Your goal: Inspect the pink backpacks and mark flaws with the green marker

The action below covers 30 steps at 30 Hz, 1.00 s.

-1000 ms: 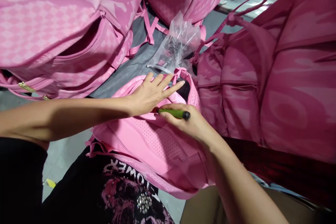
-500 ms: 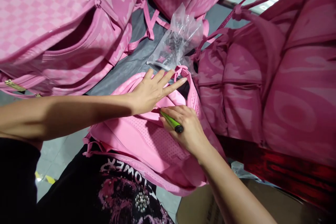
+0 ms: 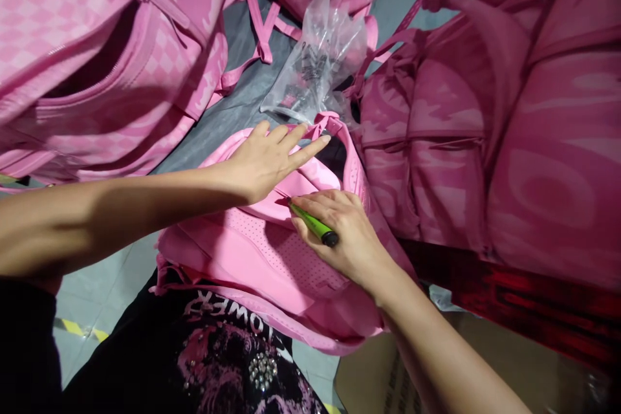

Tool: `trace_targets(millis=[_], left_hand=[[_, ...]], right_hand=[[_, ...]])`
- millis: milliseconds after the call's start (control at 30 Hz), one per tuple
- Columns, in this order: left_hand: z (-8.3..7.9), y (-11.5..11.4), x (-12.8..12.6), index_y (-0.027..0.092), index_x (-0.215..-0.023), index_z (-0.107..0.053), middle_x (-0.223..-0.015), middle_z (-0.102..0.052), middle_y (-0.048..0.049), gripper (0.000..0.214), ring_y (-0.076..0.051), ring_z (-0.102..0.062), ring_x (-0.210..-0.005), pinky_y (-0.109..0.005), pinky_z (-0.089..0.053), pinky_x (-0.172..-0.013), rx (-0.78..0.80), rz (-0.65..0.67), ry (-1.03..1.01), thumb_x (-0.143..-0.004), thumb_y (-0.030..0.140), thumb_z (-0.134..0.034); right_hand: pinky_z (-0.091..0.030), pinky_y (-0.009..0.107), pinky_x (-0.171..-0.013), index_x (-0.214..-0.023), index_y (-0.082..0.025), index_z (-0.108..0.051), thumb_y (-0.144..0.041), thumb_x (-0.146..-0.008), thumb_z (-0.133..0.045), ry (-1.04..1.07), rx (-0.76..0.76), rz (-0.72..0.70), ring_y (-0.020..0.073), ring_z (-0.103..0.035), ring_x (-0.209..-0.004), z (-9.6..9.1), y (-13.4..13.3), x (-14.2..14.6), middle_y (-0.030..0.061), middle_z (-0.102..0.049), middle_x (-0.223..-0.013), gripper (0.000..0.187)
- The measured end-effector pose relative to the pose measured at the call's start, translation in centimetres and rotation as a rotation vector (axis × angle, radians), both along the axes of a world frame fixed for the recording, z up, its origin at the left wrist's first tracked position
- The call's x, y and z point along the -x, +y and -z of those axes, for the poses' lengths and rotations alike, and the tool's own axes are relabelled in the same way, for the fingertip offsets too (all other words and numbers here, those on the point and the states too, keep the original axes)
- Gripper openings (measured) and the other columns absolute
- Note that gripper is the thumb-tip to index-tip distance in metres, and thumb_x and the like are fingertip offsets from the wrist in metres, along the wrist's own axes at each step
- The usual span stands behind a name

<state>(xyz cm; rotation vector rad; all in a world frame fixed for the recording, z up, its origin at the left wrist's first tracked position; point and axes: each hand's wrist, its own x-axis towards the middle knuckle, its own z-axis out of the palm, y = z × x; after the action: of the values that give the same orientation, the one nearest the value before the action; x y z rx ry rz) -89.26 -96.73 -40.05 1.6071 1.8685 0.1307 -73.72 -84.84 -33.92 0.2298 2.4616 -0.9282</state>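
Observation:
A pink backpack [image 3: 233, 252] lies against my lap, its dotted padded back panel facing up. My left hand [image 3: 264, 162] rests flat on its upper part, fingers spread towards the carry loop. In my right hand [image 3: 342, 233] is a green pen-like tool [image 3: 315, 225] with a black end. Its narrow dark tip points left, at the pink fabric just below my left palm. Whether the tip touches the fabric I cannot tell, nor what kind of tool it is.
A large checkered pink backpack [image 3: 160, 71] with an open pocket stands at the left. More pink backpacks [image 3: 446, 110] crowd the right side and the back. A clear plastic bag [image 3: 320, 58] lies beyond my hands. Below right is a brown cardboard box [image 3: 373, 378].
The view has shifted slightly, so the surroundings sit a little further left and up. My left hand has moved slightly left on the backpack; the green tool stays in my right hand.

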Motion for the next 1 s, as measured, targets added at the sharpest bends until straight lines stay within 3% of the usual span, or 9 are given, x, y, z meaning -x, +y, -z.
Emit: trace_targets(millis=[367, 633, 1000], left_hand=[[0.1, 0.0, 0.6, 0.016, -0.162, -0.009, -0.163, -0.027, -0.0211, 0.082, -0.038, -0.043, -0.135, -0.048, -0.033, -0.106, 0.01, 0.028, -0.041, -0.091, 0.015, -0.051], [0.6, -0.1, 0.3, 0.017, -0.162, -0.009, -0.164, -0.026, -0.0204, 0.086, -0.035, -0.045, -0.134, -0.046, -0.033, -0.107, 0.004, 0.025, -0.013, -0.089, 0.009, -0.053], [0.2, -0.2, 0.5, 0.017, -0.162, -0.008, -0.165, -0.023, -0.018, 0.079, -0.033, -0.042, -0.137, -0.044, -0.032, -0.107, 0.036, 0.028, -0.029, -0.095, 0.016, -0.048]], right_hand=[[-0.038, 0.043, -0.087, -0.107, -0.023, -0.073, -0.028, -0.092, -0.061, 0.074, 0.014, 0.165, 0.0231, -0.068, -0.091, 2.3, -2.5, 0.6, 0.0049, -0.078, -0.096, 0.02], [-0.037, 0.042, -0.085, -0.104, -0.02, -0.075, -0.031, -0.093, -0.062, 0.131, -0.155, 0.302, 0.0217, -0.069, -0.084, 2.2, -4.4, 0.1, 0.0051, -0.077, -0.088, 0.021], [-0.038, 0.041, -0.084, -0.099, -0.016, -0.076, -0.027, -0.09, -0.063, 0.167, -0.184, 0.369, 0.022, -0.07, -0.085, 2.2, -5.7, 0.7, 0.0059, -0.077, -0.088, 0.019]])
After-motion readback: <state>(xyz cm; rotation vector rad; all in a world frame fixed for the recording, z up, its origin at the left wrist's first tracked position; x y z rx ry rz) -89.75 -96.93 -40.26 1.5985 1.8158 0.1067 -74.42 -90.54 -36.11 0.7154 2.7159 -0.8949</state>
